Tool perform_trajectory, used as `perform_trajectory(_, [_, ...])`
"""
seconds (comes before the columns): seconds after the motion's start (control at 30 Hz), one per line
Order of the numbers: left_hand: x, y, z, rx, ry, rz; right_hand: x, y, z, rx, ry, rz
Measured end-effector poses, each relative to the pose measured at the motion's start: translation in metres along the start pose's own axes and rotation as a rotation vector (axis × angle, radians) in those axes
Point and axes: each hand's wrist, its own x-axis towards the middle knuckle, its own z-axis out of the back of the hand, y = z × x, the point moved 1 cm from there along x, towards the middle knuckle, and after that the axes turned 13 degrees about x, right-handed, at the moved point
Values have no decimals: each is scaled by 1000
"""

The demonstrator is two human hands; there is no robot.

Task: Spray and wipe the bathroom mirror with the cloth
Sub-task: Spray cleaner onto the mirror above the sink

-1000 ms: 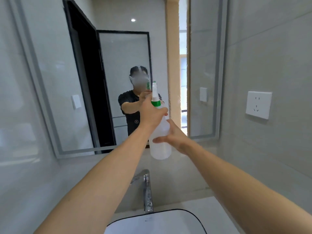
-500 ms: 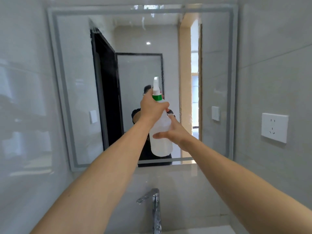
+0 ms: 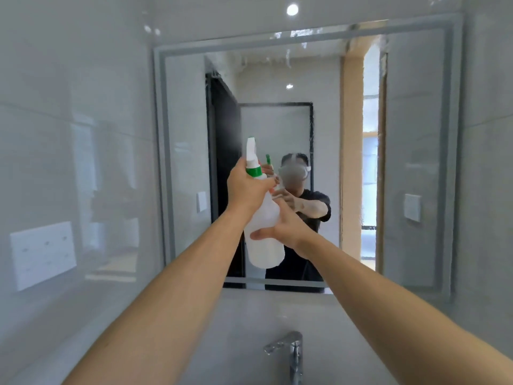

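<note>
A white spray bottle (image 3: 265,240) with a green collar and white nozzle is held up in front of the bathroom mirror (image 3: 410,151). My left hand (image 3: 248,187) grips its neck at the trigger. My right hand (image 3: 286,226) wraps the bottle's body from the right. The nozzle points up and left toward the glass, and a faint mist hangs above it. Wet streaks and droplets show along the mirror's top edge. No cloth is in view.
A chrome faucet (image 3: 293,354) stands below the mirror, at the bottom centre. Glossy grey tiled walls close in on both sides; the left wall (image 3: 69,162) reflects a white socket plate. The mirror reflects a dark doorway and a person.
The view has tilted upward and shifted, so the mirror's top edge shows and the basin has dropped out. The bottle has tilted left, and fresh mist appears above the nozzle.
</note>
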Motion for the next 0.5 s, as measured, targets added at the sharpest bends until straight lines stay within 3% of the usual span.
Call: perform_trajectory(0.5, [-9, 42, 71, 40, -113, 118, 16, -12, -80, 29, 161, -11])
